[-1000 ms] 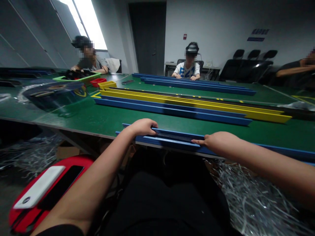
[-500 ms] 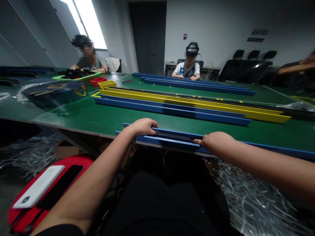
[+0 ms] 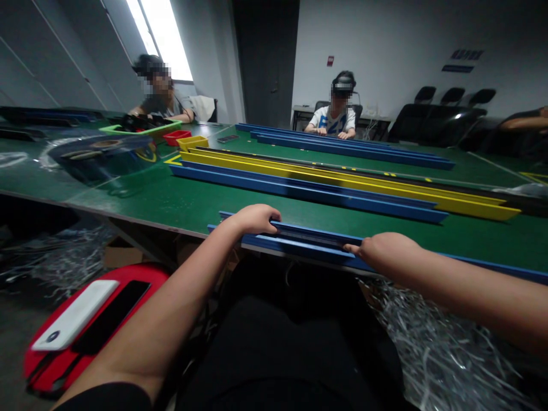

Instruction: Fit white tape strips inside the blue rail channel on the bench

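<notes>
A long blue channel strip (image 3: 317, 233) lies along the near edge of the green table, its raised walls running left to right. My left hand (image 3: 259, 219) is closed over its far wall near the left end, thumb bent inward. Further right, my right hand (image 3: 385, 246) is curled on the same strip, with a fingertip or thumb pointing left into the channel. Both palms hide parts of the strip. Beyond them rests another blue channel strip (image 3: 299, 189), beside a yellow channel strip (image 3: 355, 181).
More blue strips (image 3: 355, 149) lie farther back near a seated person (image 3: 334, 117). Yellow (image 3: 193, 142) and red (image 3: 177, 137) bins stand left, by a large roll of film (image 3: 103, 157). A red stool (image 3: 141, 279) holds a white power bank-like block (image 3: 76, 314) and a black phone-like slab (image 3: 112, 317).
The whole view has shifted slightly, so things sit a little further right. Both hands keep nearly the same places on the blue strip.
</notes>
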`<state>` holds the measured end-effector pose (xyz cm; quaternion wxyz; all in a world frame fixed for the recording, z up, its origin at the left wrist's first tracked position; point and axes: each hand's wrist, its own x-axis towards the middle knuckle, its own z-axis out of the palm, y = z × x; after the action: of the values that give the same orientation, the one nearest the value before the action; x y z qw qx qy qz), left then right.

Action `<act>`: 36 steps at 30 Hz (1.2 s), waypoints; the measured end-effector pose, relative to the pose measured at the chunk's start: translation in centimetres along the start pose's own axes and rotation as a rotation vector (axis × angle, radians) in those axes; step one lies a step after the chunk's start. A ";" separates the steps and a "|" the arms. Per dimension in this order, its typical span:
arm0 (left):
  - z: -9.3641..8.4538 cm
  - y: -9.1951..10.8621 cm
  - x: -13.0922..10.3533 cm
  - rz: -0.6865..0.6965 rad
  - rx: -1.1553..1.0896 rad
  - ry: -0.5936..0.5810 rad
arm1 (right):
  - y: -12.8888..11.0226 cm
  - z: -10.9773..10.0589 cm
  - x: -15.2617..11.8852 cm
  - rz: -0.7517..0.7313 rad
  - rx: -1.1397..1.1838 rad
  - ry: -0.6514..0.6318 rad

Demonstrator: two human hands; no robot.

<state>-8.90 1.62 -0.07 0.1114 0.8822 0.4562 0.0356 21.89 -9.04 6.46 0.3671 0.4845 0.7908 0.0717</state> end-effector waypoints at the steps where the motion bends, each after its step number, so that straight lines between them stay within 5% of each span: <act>1: 0.0 0.0 0.0 -0.003 0.001 -0.003 | 0.0 0.0 0.1 0.001 -0.003 0.003; 16: -0.8 1.9 0.6 -0.049 0.017 -0.106 | -0.6 0.3 0.1 0.041 0.060 0.081; 36: 1.6 9.6 6.2 0.106 0.019 -0.119 | -0.2 1.4 0.4 0.037 0.096 0.105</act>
<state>2.60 1.02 0.29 0.1280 0.9067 0.4017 -0.0155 22.54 -9.19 5.19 0.2999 0.5118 0.8024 0.0659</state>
